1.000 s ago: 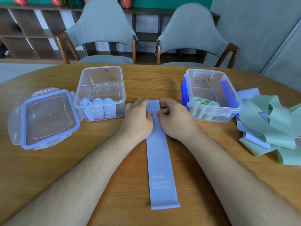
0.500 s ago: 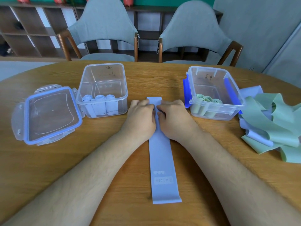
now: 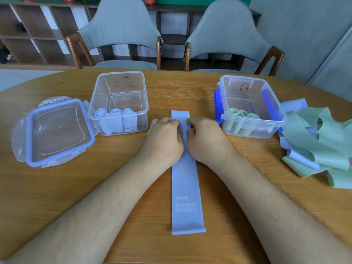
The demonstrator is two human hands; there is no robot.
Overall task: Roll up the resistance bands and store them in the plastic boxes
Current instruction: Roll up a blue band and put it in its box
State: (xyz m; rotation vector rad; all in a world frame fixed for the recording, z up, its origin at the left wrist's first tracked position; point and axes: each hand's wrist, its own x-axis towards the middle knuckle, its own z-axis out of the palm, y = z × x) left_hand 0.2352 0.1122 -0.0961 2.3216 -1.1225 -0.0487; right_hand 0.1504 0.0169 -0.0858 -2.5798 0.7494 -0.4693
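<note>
Band (image 3: 185, 180) lies flat along table (image 3: 57, 187), far end between the boxes; left hand (image 3: 164, 139) and right hand (image 3: 206, 139) side by side on its far part, fingers curled, pinching it; left box (image 3: 119, 88) holds blue rolls (image 3: 116, 119); right box (image 3: 247, 92) holds green rolls (image 3: 242, 117); loose pile (image 3: 323, 145) at right.
</note>
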